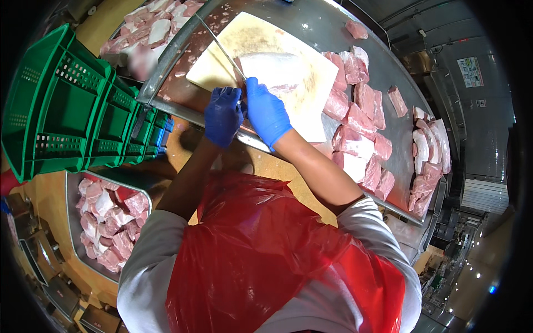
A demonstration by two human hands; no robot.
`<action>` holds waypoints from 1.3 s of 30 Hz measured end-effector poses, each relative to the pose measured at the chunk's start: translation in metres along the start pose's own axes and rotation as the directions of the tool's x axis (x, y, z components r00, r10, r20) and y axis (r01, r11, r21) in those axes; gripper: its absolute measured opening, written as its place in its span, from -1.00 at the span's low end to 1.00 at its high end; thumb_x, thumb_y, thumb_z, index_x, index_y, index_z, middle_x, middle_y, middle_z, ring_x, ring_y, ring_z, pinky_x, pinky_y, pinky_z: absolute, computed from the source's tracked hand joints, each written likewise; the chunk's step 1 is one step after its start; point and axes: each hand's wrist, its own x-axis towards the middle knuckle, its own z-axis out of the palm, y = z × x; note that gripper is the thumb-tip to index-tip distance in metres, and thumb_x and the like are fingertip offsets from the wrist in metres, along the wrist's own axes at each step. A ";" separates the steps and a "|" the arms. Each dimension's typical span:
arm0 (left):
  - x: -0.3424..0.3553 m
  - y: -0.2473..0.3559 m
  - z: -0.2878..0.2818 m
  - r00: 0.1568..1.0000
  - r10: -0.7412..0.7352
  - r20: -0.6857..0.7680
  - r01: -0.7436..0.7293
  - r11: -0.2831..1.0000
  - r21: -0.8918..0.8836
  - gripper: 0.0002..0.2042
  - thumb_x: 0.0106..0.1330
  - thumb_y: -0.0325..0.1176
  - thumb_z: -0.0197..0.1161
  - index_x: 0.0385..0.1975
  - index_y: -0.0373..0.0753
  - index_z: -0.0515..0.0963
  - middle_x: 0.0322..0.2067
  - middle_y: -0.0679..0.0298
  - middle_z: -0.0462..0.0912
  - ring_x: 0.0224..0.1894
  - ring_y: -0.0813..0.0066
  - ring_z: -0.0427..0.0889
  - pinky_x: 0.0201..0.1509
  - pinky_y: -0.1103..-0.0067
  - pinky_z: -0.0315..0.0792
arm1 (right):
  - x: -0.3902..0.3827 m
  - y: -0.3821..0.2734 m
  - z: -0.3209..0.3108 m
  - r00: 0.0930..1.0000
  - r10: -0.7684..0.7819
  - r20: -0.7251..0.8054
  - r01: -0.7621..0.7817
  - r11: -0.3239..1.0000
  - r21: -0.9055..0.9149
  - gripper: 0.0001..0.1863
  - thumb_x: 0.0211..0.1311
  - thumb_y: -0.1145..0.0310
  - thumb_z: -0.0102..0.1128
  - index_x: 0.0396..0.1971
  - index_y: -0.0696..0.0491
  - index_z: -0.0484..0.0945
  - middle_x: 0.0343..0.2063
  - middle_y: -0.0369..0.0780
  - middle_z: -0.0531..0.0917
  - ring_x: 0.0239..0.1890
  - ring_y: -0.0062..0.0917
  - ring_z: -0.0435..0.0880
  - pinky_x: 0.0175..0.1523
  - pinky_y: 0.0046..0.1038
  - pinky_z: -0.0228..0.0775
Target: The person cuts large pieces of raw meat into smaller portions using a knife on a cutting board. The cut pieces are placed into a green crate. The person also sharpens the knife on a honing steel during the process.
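I work at a steel table that curves away in front of me, wet and strewn with scraps. To my right a heap of cut pork pieces runs along the table, and a second row lies at the far right edge. A stack of green crates sits at my left, with a tub of meat below it and another tray of pieces beyond. My red plastic apron fills the lower view.

On the table lies a pale cutting board, and on it the slab of meat I am trimming, fat side up, roughly in the board's middle and close to my hands.

My left hand, in a dark blue glove, is closed around the handle of a long thin knife, whose blade runs up and away to the left past the slab's near corner. My right hand, in a lighter blue glove, rests with fingers curled together on the slab's near edge, pressing on it rather than clamped; I cannot tell if it pinches a flap.

To do this cut well, I judge I should keep the right fingers tucked back from the blade line, hold the slab flat so it does not slide on the wet board, and draw the blade in one long stroke instead of sawing. The two hands sit very near each other, so the main risk I see is the edge slipping toward the right glove.
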 end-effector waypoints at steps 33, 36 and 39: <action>0.098 -0.074 -0.169 0.962 -0.007 -0.272 0.033 0.995 0.093 -0.77 0.27 -0.54 0.15 -0.16 -0.25 0.70 -0.28 0.08 0.72 -0.24 0.31 0.71 -0.09 0.47 0.57 | 0.020 -0.001 0.024 0.928 0.260 -0.267 -0.189 0.946 0.264 -0.79 0.40 0.46 -0.06 -0.09 0.23 0.21 -0.60 0.22 0.55 -0.53 0.20 0.58 -0.45 0.06 0.43; 0.083 -0.057 -0.108 0.961 0.005 -0.275 -0.063 0.977 -0.205 -0.84 0.31 -0.49 0.17 -0.20 -0.30 0.67 -0.29 0.07 0.72 -0.27 0.25 0.72 -0.10 0.44 0.57 | -0.030 0.010 0.036 0.964 0.266 0.030 -0.267 0.953 0.142 -0.64 0.37 0.48 -0.09 0.07 0.31 0.18 -0.44 0.24 0.61 -0.35 0.18 0.63 -0.25 0.07 0.47; 0.077 -0.062 -0.074 0.941 0.112 -0.320 -0.197 0.948 -0.249 -0.87 0.32 -0.47 0.19 -0.22 -0.31 0.63 -0.30 0.08 0.71 -0.28 0.22 0.72 -0.13 0.44 0.57 | -0.126 0.031 0.024 0.934 0.247 0.259 -0.279 0.956 0.093 -0.64 0.37 0.46 -0.11 0.08 0.32 0.18 -0.42 0.21 0.62 -0.35 0.17 0.63 -0.27 0.06 0.47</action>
